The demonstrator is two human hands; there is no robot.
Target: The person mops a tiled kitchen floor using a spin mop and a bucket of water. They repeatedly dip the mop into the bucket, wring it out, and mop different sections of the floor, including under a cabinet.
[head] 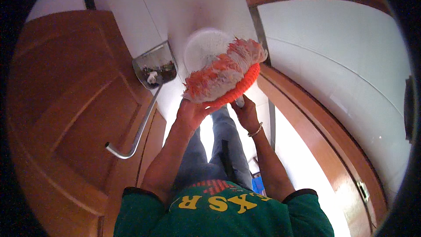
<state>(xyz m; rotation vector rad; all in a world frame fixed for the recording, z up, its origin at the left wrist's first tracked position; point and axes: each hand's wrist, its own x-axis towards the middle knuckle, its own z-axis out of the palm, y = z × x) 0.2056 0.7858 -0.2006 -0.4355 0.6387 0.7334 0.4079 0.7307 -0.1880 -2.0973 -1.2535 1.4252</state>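
A shaggy red and greyish-white mop or duster head [217,82] is held up in front of me, slanting from lower left to upper right. Along its near side runs a thick orange-red ribbed band [243,84]. My left hand [192,113] grips the lower left end, its fingers partly hidden behind the strands. With my right hand [245,112] I hold a short grey-white piece [240,101] under the band, perhaps part of a handle. Beyond the head is a pale round thing [202,47], partly covered by it; I cannot tell what it is.
To the left, a dustpan [154,61] with dark debris and a white wad has a long bent metal handle [144,125]. A brown panelled wooden door [75,105] stands at left. On the right runs a brown wooden frame [315,131] beside a pale panel [332,56].
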